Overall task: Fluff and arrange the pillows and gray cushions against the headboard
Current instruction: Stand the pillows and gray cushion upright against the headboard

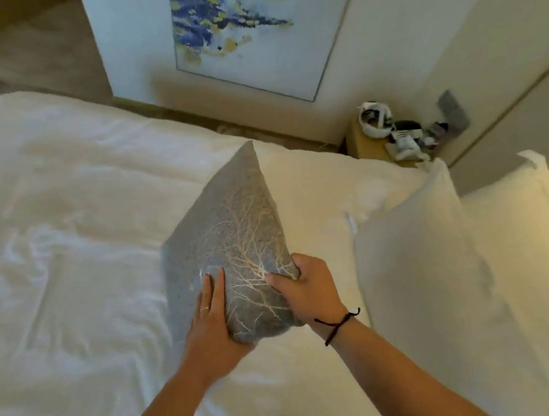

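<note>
A gray cushion (232, 231) with a gold branch pattern stands on its corner over the white bed, held up between both hands. My left hand (210, 327) lies flat with straight fingers against its lower left face. My right hand (309, 290) grips its lower right corner, thumb on the front. A white pillow (428, 261) stands upright just to the right, and another white pillow (528, 230) sits behind it at the far right. A third white pillow (324, 184) lies flat behind the cushion.
The rumpled white duvet (73, 250) covers the bed to the left. A wooden nightstand (370, 147) with small cluttered items stands in the corner past the pillows. A framed blue and yellow painting (236, 36) hangs on the wall.
</note>
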